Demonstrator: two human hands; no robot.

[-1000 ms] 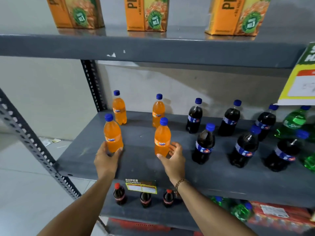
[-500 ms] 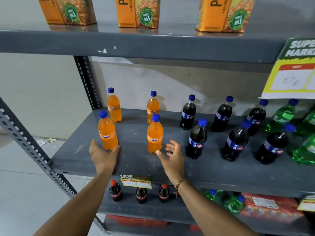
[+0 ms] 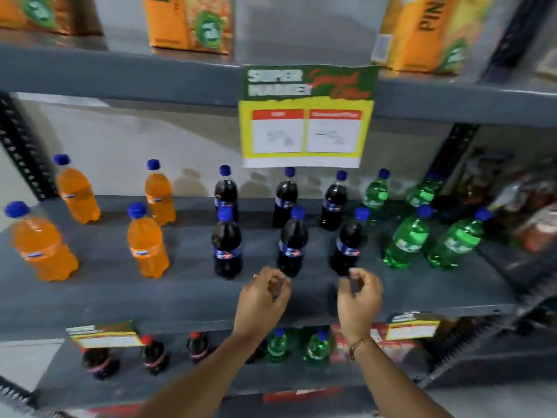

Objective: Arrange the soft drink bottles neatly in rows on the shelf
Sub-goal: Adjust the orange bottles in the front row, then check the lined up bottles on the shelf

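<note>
Both hands, the left hand [image 3: 261, 297] and right hand [image 3: 359, 297], hover half-curled and empty near the grey metal shelf's [image 3: 126, 300] front edge, best gripping the front-row dark plastic cola bottles [image 3: 291, 242] low to straighten them.

A grey metal rack [image 3: 120, 76] with perforated uprights [image 3: 21, 152] stands against a pale, stained wall [image 3: 126, 140]; light tiled floor [image 3: 18, 360] shows at lower left

Both forearms reach forward side by side, the left hand [image 3: 262, 297] and the right hand [image 3: 359, 297] each loosely curled, fingers bent inward, holding nothing.
</note>
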